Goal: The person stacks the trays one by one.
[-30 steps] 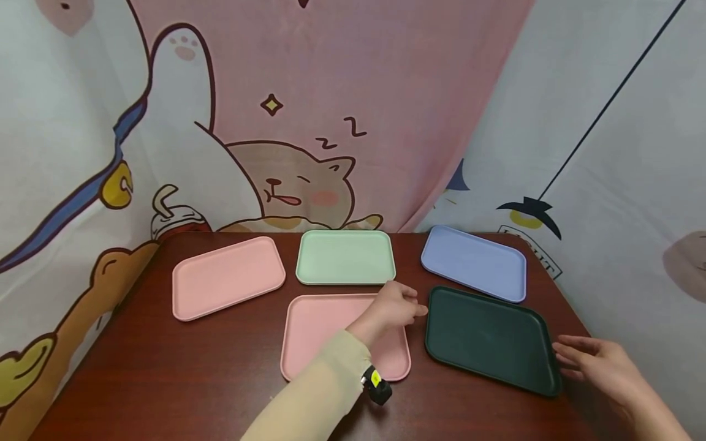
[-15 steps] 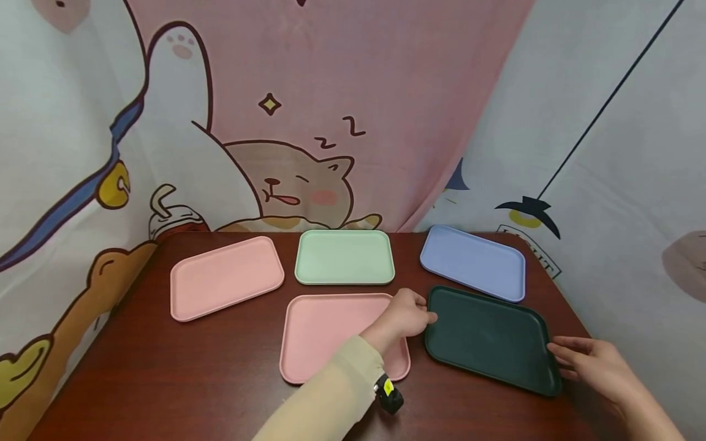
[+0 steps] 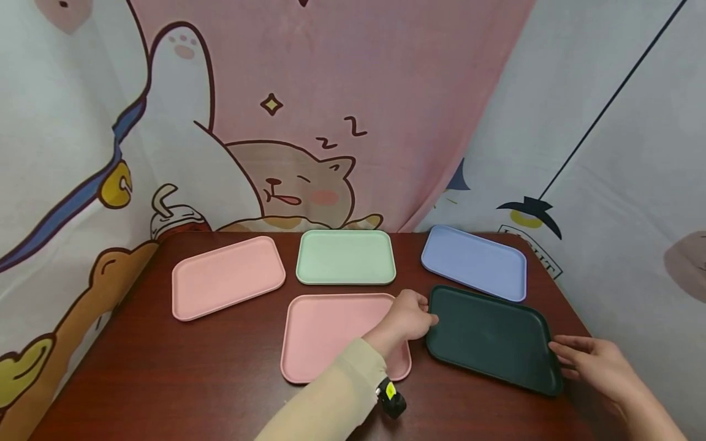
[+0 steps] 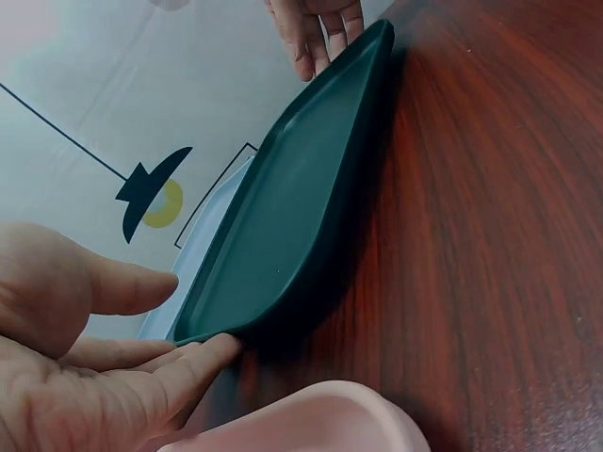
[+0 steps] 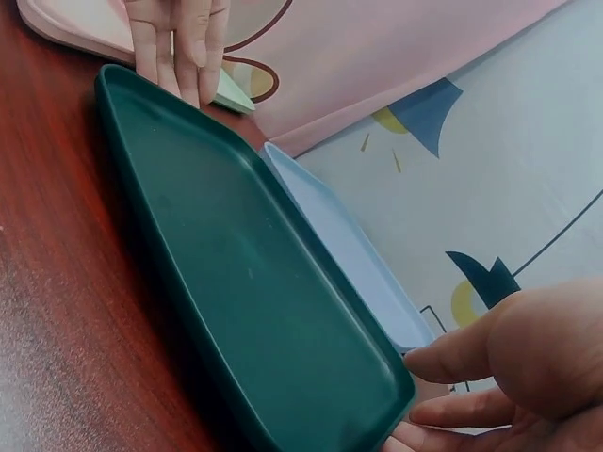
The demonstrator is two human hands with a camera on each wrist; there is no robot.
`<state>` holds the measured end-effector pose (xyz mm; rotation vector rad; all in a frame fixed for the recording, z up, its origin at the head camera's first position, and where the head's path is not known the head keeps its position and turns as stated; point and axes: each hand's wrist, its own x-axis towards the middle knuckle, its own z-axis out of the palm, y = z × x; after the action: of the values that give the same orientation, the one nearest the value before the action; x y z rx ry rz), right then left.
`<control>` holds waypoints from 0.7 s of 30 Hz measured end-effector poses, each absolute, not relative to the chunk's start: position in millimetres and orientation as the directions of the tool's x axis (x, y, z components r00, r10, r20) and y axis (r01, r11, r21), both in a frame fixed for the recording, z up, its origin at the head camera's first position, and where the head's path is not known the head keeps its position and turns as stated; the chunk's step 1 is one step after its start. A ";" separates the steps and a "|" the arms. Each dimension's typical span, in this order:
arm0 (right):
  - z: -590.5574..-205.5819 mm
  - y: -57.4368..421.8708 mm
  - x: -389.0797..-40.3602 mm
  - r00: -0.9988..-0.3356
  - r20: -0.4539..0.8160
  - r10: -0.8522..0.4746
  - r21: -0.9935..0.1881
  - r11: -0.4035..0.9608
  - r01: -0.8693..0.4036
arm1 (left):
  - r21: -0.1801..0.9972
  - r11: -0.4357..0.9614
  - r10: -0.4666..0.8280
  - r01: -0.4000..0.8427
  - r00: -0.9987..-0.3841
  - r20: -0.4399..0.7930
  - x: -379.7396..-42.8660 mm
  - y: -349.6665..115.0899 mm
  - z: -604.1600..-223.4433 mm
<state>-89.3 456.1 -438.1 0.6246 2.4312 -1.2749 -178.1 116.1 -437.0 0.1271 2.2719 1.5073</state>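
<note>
A dark green rectangular tray [image 3: 491,337] lies on the table's right half, both of my hands at its short ends. My left hand [image 3: 405,315] reaches across a pink tray [image 3: 317,334] to the green tray's left end. In the left wrist view, its straight fingers [image 4: 193,363] touch the rim from outside and below, and the thumb stays raised over the edge. At the opposite end is my right hand [image 3: 598,364]. In the right wrist view, its thumb [image 5: 452,356] is right at the rim, with the other fingers extended lower along the end.
Behind the green tray lies a blue tray [image 3: 474,262], close to its far edge. A light green tray [image 3: 346,257] and another pink tray [image 3: 228,278] lie along the back of the brown table [image 3: 165,373]. A printed cloth [image 3: 397,110] hangs behind.
My left hand has moved right and slightly down to the green tray's left rim. The right hand has shifted slightly left to the tray's end. All the trays stay in place.
</note>
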 end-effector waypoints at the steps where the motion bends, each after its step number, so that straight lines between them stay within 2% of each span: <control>1: -437.0 456.3 -89.2 -0.856 -0.465 0.224 -0.695 0.507 0.510 | 0.902 0.407 0.296 -0.144 -0.913 -0.280 -178.3 115.8 -436.7; 13: -421.7 454.6 -88.1 -0.863 -0.459 0.210 -0.705 0.504 0.498 | 0.922 0.371 0.326 -0.105 -0.915 -0.236 -181.3 107.3 -425.7; 21: -404.9 447.8 -87.8 -0.870 -0.451 0.197 -0.765 0.417 0.491 | 0.978 0.175 0.384 -0.115 -0.907 -0.176 -184.9 90.9 -416.7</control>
<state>-87.8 447.8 -404.9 0.5975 2.3842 -1.4341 -184.9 90.9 -416.7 0.2533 2.0758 1.7807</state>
